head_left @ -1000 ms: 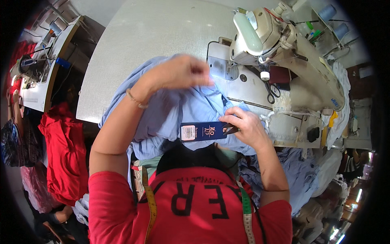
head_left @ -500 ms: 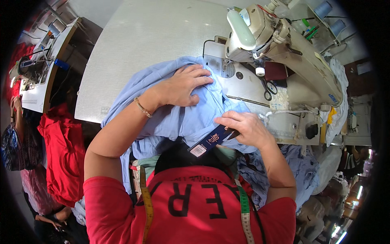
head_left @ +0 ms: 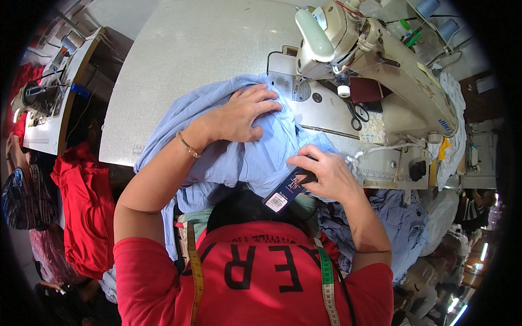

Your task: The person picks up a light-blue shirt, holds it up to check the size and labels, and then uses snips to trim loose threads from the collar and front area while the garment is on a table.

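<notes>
Head cam: L hand (head_left: 239,117) flat on crumpled blue garment (head_left: 255,157); R hand (head_left: 326,176) grip pinches navy tag (head_left: 285,193).

The left hand (head_left: 239,114) lies flat, fingers spread, on a bunched light-blue garment (head_left: 244,157) heaped on the pale counter (head_left: 190,49), just beside the needle end of a cream sewing machine (head_left: 375,60). The right hand (head_left: 326,176) pinches a dark-blue hang tag (head_left: 284,193) with a white sticker, at the garment's near edge. Scissors (head_left: 356,113) lie on the machine bed, a yellow and green measuring tape (head_left: 196,271) hangs over the person's red shirt, and red cloth (head_left: 81,201) is piled at far left.
</notes>
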`<state>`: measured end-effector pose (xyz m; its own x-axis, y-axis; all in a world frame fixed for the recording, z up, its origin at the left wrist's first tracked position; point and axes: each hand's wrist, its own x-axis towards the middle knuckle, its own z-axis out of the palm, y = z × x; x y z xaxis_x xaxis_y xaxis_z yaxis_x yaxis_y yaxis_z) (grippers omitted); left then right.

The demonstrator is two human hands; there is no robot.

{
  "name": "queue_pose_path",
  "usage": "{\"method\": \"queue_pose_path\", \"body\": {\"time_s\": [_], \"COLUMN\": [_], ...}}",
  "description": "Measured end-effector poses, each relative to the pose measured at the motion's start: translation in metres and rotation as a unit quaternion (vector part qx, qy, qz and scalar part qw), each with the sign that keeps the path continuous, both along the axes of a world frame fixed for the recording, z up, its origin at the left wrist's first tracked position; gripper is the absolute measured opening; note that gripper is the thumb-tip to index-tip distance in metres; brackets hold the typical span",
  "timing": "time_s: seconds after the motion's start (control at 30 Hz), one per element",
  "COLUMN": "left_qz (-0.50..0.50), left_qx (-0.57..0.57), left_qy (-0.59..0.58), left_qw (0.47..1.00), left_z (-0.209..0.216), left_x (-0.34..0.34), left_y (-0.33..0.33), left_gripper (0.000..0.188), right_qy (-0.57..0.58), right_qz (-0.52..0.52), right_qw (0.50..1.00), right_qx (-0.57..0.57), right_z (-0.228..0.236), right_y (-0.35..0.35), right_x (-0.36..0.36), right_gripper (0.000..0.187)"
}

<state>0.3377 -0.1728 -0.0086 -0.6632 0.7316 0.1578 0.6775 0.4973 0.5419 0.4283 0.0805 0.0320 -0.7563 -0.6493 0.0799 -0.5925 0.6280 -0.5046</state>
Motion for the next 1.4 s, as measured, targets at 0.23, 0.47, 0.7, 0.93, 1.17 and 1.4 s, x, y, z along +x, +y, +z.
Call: {"method": "queue_pose_path", "body": {"time_s": [0.23, 0.47, 0.7, 0.93, 1.17, 1.4], "left_qz": [0.004, 0.089, 0.097, 0.181, 0.210, 0.200], "left_qx": [0.003, 0.132, 0.171, 0.161, 0.130, 0.216], "left_qy": [0.117, -0.043, -0.008, 0.063, 0.109, 0.005], "left_qw": [0.993, 0.986, 0.980, 0.968, 0.963, 0.956], "left_z": [0.009, 0.007, -0.004, -0.013, -0.013, -0.020], "left_x": [0.018, 0.056, 0.090, 0.095, 0.098, 0.093], "left_y": [0.016, 0.027, 0.044, 0.062, 0.073, 0.065], "left_gripper": [0.044, 0.025, 0.028, 0.022, 0.011, 0.008], "right_qy": [0.019, 0.028, -0.069, -0.074, -0.065, -0.043], "right_qz": [-0.046, -0.105, -0.168, -0.167, -0.168, -0.118], "right_qw": [0.998, 0.993, 0.981, 0.980, 0.981, 0.987], "right_qx": [-0.034, -0.045, -0.073, -0.073, -0.074, -0.096], "right_z": [-0.018, -0.024, -0.021, -0.022, -0.022, -0.027], "right_y": [0.003, -0.008, -0.006, -0.003, -0.003, 0.004], "right_x": [0.002, 0.002, 0.000, -0.001, 0.000, -0.002], "right_gripper": [0.018, 0.024, 0.069, 0.076, 0.076, 0.072]}}
